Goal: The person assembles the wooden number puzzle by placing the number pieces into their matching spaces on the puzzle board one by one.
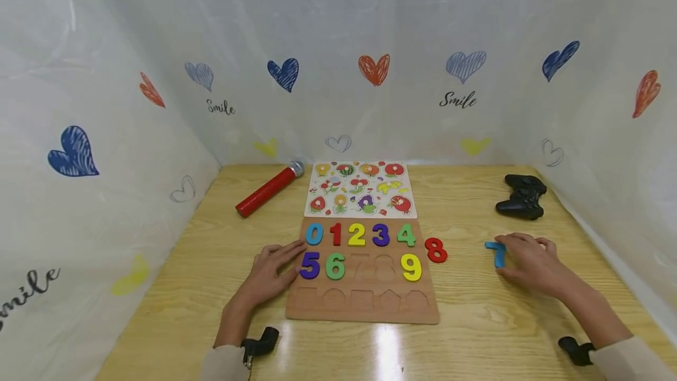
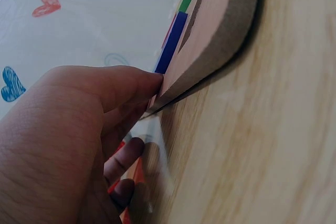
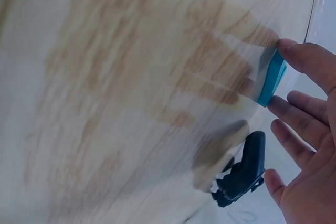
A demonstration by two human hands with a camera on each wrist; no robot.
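Observation:
On the right of the table, my right hand (image 1: 536, 266) pinches a blue number 7 puzzle piece (image 1: 499, 258) between thumb and fingertips. In the right wrist view, the blue piece (image 3: 271, 81) is seen edge-on, close over the tabletop. My left hand (image 1: 272, 272) touches the left edge of the wooden number board (image 1: 365, 313), its thumb beside the purple 5 (image 1: 309, 266). Numbers 0 through 6 and the yellow 9 (image 1: 411, 267) lie on the board, with bare 7 and 8 recesses between 6 and 9. Just off the board's right edge lies a red 8 (image 1: 436, 250).
A fruit picture board (image 1: 361, 190) lies behind the number board. To its left is a red microphone (image 1: 270, 190); a black game controller (image 1: 522, 197) sits at the back right. Bare shape recesses run along the board's front row. Heart-printed sheeting (image 1: 338, 28) surrounds the table.

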